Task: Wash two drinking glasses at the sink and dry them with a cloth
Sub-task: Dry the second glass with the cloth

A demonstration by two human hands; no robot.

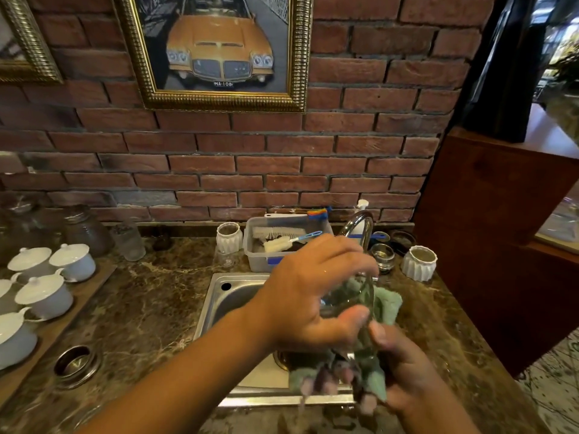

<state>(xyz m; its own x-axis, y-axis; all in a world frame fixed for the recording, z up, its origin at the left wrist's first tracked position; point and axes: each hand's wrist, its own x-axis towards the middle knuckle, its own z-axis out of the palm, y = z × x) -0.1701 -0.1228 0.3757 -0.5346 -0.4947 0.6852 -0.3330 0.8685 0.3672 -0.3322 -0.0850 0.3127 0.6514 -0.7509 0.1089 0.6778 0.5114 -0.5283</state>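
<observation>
Over the steel sink (pixel 219 296) my left hand (pixel 310 296) grips a clear drinking glass (pixel 351 303), fingers over its top and thumb along its near side. A pale green cloth (pixel 387 303) is stuffed into and wrapped round the glass. Below it, my right hand (pixel 404 368) holds the cloth's hanging end, thumb up against the glass. A second small clear glass (pixel 383 255) stands on the counter behind the sink, right of the tap (pixel 358 228).
A plastic tub (pixel 260 245) with brushes sits behind the sink. Two white ribbed pots (pixel 419 263) (pixel 229 237) stand beside it. White lidded cups (pixel 73 261) line a wooden tray at left, with jars behind them. A wooden partition (pixel 488 230) closes the right side.
</observation>
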